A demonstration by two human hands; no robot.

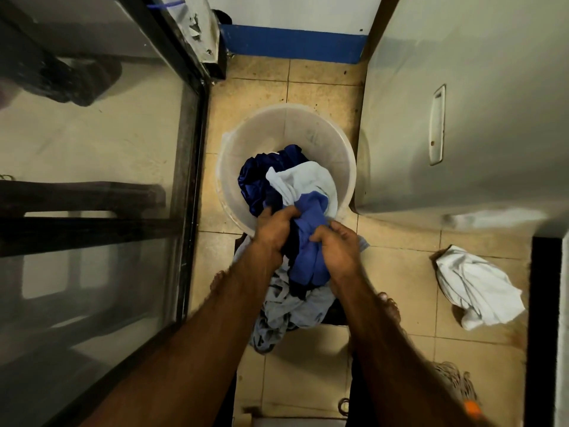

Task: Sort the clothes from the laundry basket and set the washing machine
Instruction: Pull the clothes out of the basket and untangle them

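The round, pale plastic basket (308, 131) stands upright on the floor. Inside it lie a shiny dark blue garment (255, 183) and a crumpled white towel (304, 180). A medium blue cloth (308, 241) hangs over its near rim, gripped by both hands. Below it, a light grey pile of clothes (295, 306) lies on the floor. A white cloth (474, 288) lies bunched, well apart on the right.

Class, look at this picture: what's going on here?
A person stands over a round translucent plastic basket on the tiled floor. Both the left hand and right hand grip a mid-blue cloth. A dark navy garment and white towel lie inside; a crumpled white garment lies on the floor apart.
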